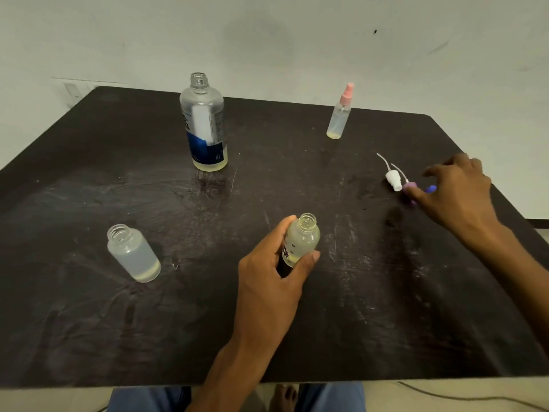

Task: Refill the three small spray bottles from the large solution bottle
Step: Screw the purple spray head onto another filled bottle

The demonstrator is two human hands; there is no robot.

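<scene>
Held bottle: a small open-necked bottle with a dark flower print and a little yellowish liquid at the bottom, upright on the table, inside the left grip.
Left grip: the left hand curls round that bottle, thumb on its right side, fingers behind its left side; neck and mouth stand clear above the hand.
Right grip: the right hand has its fingers bent and spread over a purple spray cap, thumb tip touching it; whether it actually pinches the cap I cannot tell.
White spray cap: lies just left of the right grip, beside the purple one, thin dip tube pointing away.
Second open bottle: frosted, capless, well to the left of the left grip, shallow liquid at its base.
Pink-capped spray bottle: stands beyond and left of the right grip, cap on.
Large solution bottle: uncapped, blue label, far beyond the left grip, nearly drained.
Table: dark, scuffed, smeared.
</scene>
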